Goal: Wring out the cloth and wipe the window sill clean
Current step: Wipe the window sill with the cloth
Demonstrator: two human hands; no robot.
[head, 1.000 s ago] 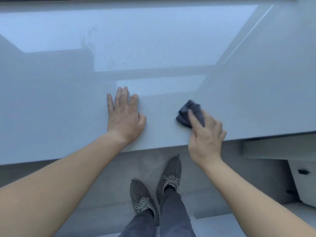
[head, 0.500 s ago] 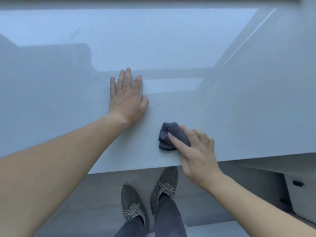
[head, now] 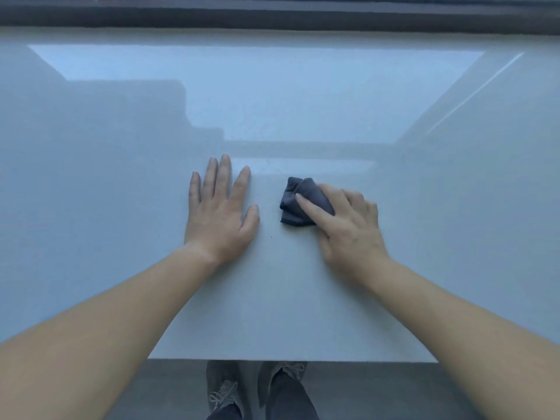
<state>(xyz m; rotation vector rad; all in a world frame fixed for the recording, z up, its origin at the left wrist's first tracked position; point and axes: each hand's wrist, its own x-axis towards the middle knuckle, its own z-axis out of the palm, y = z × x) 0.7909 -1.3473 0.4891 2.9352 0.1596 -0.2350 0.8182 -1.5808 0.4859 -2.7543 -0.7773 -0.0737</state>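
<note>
so the cloth (head: 298,201) is on the move again. half a second back it was down by the front edge of the window sill (head: 121,237), and now it's been pushed further in, away from that edge, and sits just right of the left hand (head: 221,216) with a small gap between them. a full second back it was also further in and off to the right, so this reads to me as back-and-forth scrubbing strokes, not one long pass.

grip: the right hand (head: 348,225) has the dark cloth bunched up under it, index finger laid across the top and the other fingers bent over its right side, pressing it onto the sill. can't see the thumb, it's tucked underneath. the left hand is flat, palm down, fingers straight and a little spread, holding nothing, and it looks like it's just bracing.

for the task, wringing looks done and we're mid-wipe. there's a tiny dark speck (head: 271,237) on the sill just in front of the cloth that hasn't been picked up, and faint dusty patches further back toward the window frame (head: 272,13). so i'd guess plenty of sill is left, mostly the far part and the sides.
</note>
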